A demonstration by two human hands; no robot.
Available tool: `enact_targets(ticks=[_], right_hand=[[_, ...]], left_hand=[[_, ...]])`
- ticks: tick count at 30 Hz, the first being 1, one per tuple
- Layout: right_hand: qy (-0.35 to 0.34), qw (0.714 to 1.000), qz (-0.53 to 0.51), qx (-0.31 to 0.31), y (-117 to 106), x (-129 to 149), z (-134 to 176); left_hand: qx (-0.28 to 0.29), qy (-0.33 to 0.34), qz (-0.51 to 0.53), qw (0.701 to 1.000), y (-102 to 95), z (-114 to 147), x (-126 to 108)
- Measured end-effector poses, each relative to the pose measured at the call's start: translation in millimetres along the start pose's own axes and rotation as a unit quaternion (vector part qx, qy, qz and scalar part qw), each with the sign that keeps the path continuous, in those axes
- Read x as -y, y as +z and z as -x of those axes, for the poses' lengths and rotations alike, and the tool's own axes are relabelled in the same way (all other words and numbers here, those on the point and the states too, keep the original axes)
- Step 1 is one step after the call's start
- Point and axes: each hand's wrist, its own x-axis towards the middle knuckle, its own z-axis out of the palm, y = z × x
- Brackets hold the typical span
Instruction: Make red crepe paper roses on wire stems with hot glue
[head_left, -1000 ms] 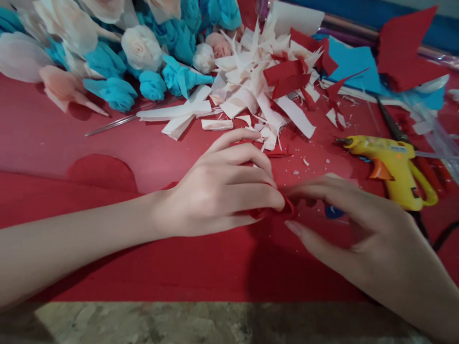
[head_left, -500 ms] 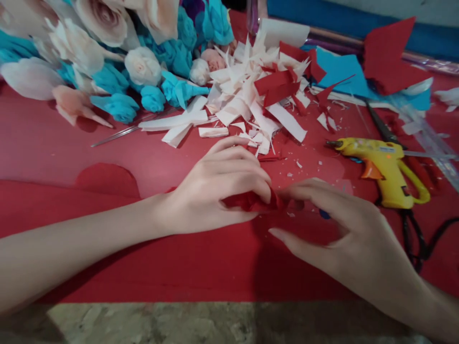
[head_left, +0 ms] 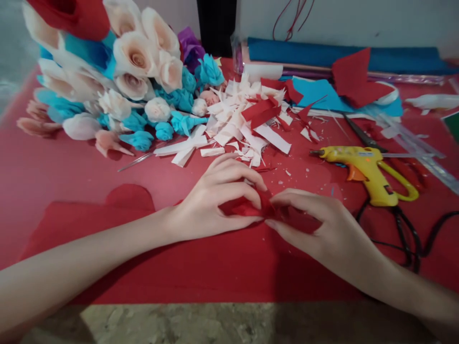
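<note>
Red paper piece between both hands

At the dial's centre, the left hand's (head_left: 218, 200) fingers curl round a creased red paper piece (head_left: 266, 204); the right hand's (head_left: 326, 220) fingertips pinch its 3 o'clock end. Jagged white scraps (head_left: 229, 119) heap at 12, ruffled flowers (head_left: 138, 57) at 10, a hard yellow glue gun (head_left: 373, 165) at 2. A smooth red sheet (head_left: 215, 272) leaves open room towards its straight 6 o'clock edge. Half a second ago, the right thumb stood apart.

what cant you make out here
In the head view:
Red paper piece: full shape, partly covered by the left hand.
Right hand: whether it grips that piece, blurred.
Red flower: its top, cut off by the upper edge.
Green item: identity, cut off by the right edge.
</note>
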Motion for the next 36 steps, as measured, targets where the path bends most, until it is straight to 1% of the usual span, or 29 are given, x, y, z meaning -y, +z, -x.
enact_targets(ticks=[9,13,17,22,25,28,30,32,36], right_hand=[[-0.002,1.0,0.006,-0.007,1,-2,2],[-0.001,1.0,0.001,-0.013,0,-1,2],[-0.008,1.0,0.003,-0.018,1,0,2],[-0.011,1.0,0.009,-0.01,2,-2,2],[-0.009,1.0,0.007,-0.013,1,-2,2],[-0.007,1.0,-0.019,-0.012,0,1,4],[-0.003,0.999,-0.051,-0.001,-2,4,5],[0.004,0.996,-0.09,0.0,-4,7,6],[0.012,0.987,-0.16,-0.03,-4,9,6]], left_hand=[[0.004,0.001,0.0,1.0,1.2,-2,-2],[0.005,0.02,-0.004,1.0,1.5,-2,0],[0.004,0.021,-0.01,1.0,1.7,-1,2],[0.0,0.025,-0.007,1.0,2.0,0,2],[-0.004,-0.007,0.023,1.0,1.6,1,-1],[-0.008,-0.07,0.078,0.994,0.8,1,-6],[-0.006,-0.104,0.128,0.986,0.4,1,-9],[-0.005,-0.123,0.178,0.976,0.5,1,-13],[-0.029,-0.167,0.243,0.955,2.0,3,-20]])
